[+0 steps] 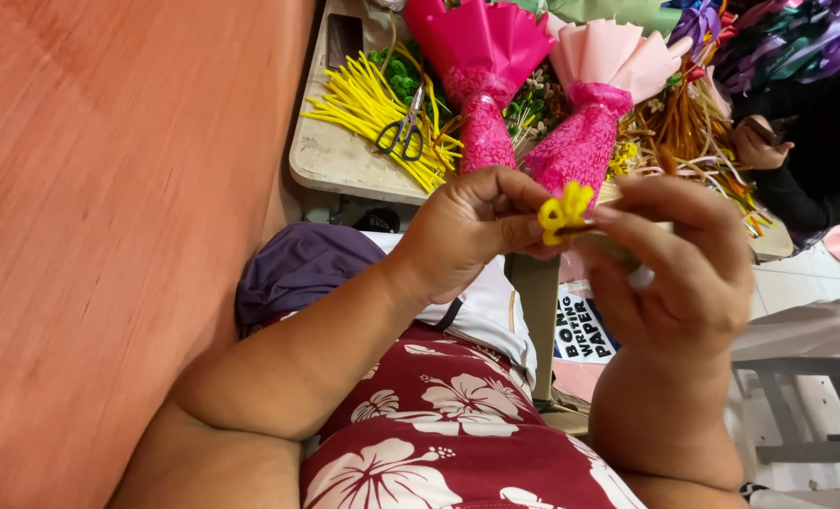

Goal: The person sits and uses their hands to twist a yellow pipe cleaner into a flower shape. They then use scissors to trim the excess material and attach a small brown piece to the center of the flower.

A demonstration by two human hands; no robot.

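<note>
My left hand [472,231] and my right hand [675,269] meet in front of me, both pinching a small yellow pipe-cleaner flower [564,209] between the fingertips. The flower's petals curl upward, and a thin stem under it is mostly hidden by my right fingers. Both hands hover above my lap, just in front of the low table's edge [345,174].
On the table lie a pile of yellow pipe cleaners [368,104], scissors [402,132] and two pink paper bouquet wraps [484,80] [597,104]. Ribbons and orange stems [693,132] lie to the right, where another person's hand [757,143] rests. An orange-brown wall [109,188] fills the left.
</note>
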